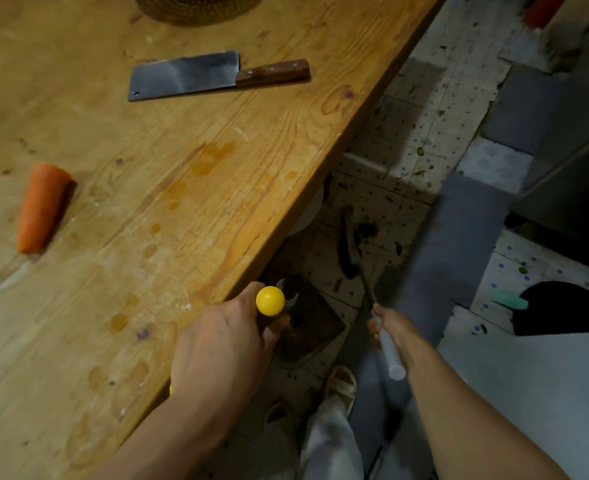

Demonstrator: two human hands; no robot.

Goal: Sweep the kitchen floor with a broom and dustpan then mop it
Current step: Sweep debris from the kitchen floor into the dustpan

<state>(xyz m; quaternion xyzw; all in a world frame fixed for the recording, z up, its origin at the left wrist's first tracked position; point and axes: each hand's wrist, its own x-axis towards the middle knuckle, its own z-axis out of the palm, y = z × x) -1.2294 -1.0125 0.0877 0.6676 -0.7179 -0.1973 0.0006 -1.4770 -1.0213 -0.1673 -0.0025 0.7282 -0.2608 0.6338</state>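
From the head camera, looking down, a big wooden table [168, 188] fills the left side. On it lie a cleaver [196, 75] with a brown handle, flat on its side, and a piece of carrot [42, 207] well apart from it, nearer the left edge. At the top edge sits a round woven thing [199, 6], cut off by the picture, so it is hard to say what it is.

The left hand [223, 348] is just past the table's edge. Its fingers are curled round a dark handle with a yellow ball [270, 301] on top. The handle goes down to the dustpan [306, 327], which sits on the floor beside the table. The pan is dark and partly hidden by the hand, so its shape is hard to make out.

The right hand [391, 327] grips the pale handle of the broom [350, 247]. The handle's end sticks out behind the hand. The dark brush head rests on the spotted tile floor [421, 126], next to a small dark pile of dirt [367, 230], ahead of the dustpan. The brush is blurry.

A sandal [343, 384] and pale trouser legs show below the hands. On the right, a black shape [563, 308] and a green bit [509, 301] lie on the floor; both are too dim to name. A red thing [542, 10] is cut off at the top right.
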